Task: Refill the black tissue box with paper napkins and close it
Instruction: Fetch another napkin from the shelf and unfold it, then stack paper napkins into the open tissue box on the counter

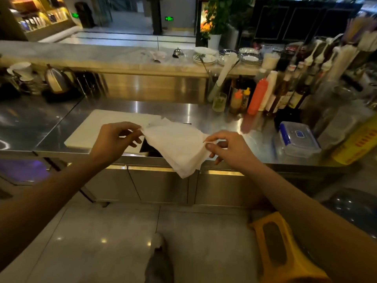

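A stack of white paper napkins (177, 147) hangs in the air in front of the steel counter, held by two opposite corners. My left hand (114, 140) pinches the upper left corner. My right hand (228, 149) pinches the right corner. The stack droops to a point below the counter edge. Behind and under the napkins, a dark shape on the counter is the black tissue box (148, 147); most of it is hidden by the napkins, and I cannot tell whether it stands open.
A white cutting board (98, 127) lies on the steel counter (214, 119) left of the box. Sauce bottles (258, 97) and a clear lidded container (297, 139) crowd the right side. A kettle (56, 79) stands at the left. A yellow stool (279, 248) sits on the floor.
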`<action>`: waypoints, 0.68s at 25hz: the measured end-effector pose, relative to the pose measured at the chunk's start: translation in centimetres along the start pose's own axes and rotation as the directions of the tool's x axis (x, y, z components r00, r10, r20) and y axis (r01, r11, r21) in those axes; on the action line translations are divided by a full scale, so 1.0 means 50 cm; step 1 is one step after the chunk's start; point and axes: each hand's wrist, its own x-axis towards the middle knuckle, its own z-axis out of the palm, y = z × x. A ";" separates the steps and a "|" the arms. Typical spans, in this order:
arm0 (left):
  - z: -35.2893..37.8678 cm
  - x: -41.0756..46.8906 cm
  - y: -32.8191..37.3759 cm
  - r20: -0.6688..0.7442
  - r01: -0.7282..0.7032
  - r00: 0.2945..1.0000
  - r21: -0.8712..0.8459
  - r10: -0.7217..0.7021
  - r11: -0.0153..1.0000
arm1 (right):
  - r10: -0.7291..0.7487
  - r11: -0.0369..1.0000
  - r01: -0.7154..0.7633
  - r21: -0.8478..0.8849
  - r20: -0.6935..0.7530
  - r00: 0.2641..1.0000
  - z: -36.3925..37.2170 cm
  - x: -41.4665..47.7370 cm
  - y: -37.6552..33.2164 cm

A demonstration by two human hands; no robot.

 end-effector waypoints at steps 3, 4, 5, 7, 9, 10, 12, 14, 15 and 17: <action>0.043 0.079 -0.120 0.055 -0.018 0.998 -0.013 0.018 1.000 | 0.064 0.997 -0.065 -0.033 -0.050 0.997 0.047 0.077 0.070; 0.054 0.104 -0.158 0.077 -0.044 0.996 -0.011 0.044 0.999 | 0.080 0.996 -0.083 -0.039 -0.069 0.994 0.062 0.099 0.086; 0.065 0.134 -0.198 0.108 -0.053 0.993 -0.022 0.055 0.998 | 0.097 0.994 -0.101 -0.040 -0.088 0.991 0.080 0.124 0.103; 0.082 0.200 -0.266 0.179 -0.047 0.982 -0.056 0.056 0.997 | 0.112 0.990 -0.122 -0.076 -0.123 0.986 0.117 0.172 0.132; 0.101 0.274 -0.345 0.246 -0.070 0.966 -0.064 0.084 0.996 | 0.151 0.977 -0.172 -0.125 -0.163 0.975 0.165 0.223 0.168; 0.111 0.290 -0.362 0.257 -0.098 0.961 -0.041 0.105 0.994 | 0.161 0.970 -0.190 -0.152 -0.188 0.969 0.178 0.227 0.175; 0.133 0.342 -0.418 0.290 -0.114 0.950 -0.024 0.116 0.993 | 0.213 0.951 -0.257 -0.172 -0.240 0.947 0.218 0.265 0.206; 0.156 0.373 -0.458 0.341 -0.123 0.932 -0.010 0.119 0.992 | 0.247 0.937 -0.304 -0.174 -0.285 0.926 0.252 0.284 0.227; 0.172 0.390 -0.477 0.373 -0.139 0.918 -0.015 0.134 0.990 | 0.262 0.931 -0.323 -0.171 -0.304 0.916 0.264 0.294 0.240; 0.202 0.424 -0.504 0.429 -0.185 0.885 -0.035 0.182 0.982 | 0.285 0.926 -0.348 -0.147 -0.331 0.900 0.277 0.307 0.266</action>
